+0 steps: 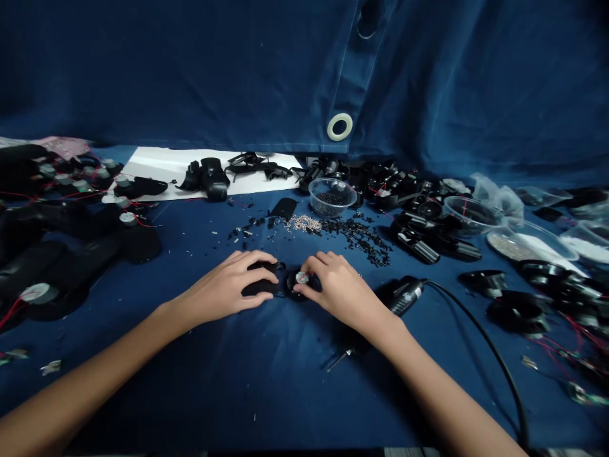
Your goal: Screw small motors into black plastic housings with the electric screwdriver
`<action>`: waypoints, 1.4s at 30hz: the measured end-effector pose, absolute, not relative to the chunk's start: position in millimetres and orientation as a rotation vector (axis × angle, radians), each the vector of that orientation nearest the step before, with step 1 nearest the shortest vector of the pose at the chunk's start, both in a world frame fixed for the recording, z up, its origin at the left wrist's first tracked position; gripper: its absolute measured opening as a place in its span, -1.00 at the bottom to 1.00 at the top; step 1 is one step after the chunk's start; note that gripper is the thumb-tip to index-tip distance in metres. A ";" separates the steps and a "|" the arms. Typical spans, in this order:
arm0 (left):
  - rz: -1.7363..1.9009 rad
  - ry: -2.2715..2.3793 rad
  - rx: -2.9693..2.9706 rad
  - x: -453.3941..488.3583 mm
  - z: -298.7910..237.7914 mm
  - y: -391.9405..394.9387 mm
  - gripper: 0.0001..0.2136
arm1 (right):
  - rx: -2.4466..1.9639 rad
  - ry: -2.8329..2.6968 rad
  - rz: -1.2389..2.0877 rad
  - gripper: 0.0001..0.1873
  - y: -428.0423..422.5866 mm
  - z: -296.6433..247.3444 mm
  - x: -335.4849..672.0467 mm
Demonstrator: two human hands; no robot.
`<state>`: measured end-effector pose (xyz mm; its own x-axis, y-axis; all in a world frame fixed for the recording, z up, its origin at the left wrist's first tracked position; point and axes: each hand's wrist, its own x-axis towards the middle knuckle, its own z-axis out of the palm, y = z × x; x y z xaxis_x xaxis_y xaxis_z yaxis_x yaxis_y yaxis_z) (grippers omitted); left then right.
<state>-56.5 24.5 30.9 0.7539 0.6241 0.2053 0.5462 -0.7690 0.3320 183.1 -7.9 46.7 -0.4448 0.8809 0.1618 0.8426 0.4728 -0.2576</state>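
Note:
My left hand [235, 284] lies curled over a black plastic housing [261, 287] in the middle of the blue cloth, holding it down. My right hand [335, 287] is beside it, fingers pinched on a small round silver motor [301, 277] that sits in the round end of the housing. The two hands almost touch. Much of the housing is hidden under my fingers.
A corded black electric screwdriver [403, 296] lies right of my right hand, a loose bit [340, 359] in front of it. Piles of screws [304, 223] and black bits, a clear bowl [332, 196], and black housings with red wires [71, 241] crowd both sides.

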 end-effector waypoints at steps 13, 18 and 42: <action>0.755 0.826 2.720 -52.0 14.4 15.2 -0.81 | -1.201 -2.317 0.723 -0.83 6.1 41.1 190.4; 0.670 0.925 2.734 -48.5 16.4 7.9 -0.80 | -1.234 -2.313 0.720 -0.82 4.9 42.0 188.1; 0.556 0.850 2.887 -44.8 21.5 13.1 -0.77 | -1.259 -2.335 0.775 -0.33 4.0 37.8 188.4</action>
<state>-44.8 13.1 21.5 0.7799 0.5380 0.3198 0.5085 -0.8426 0.1773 188.4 4.0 37.8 -0.5292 0.8460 0.0657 0.6390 0.4483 -0.6250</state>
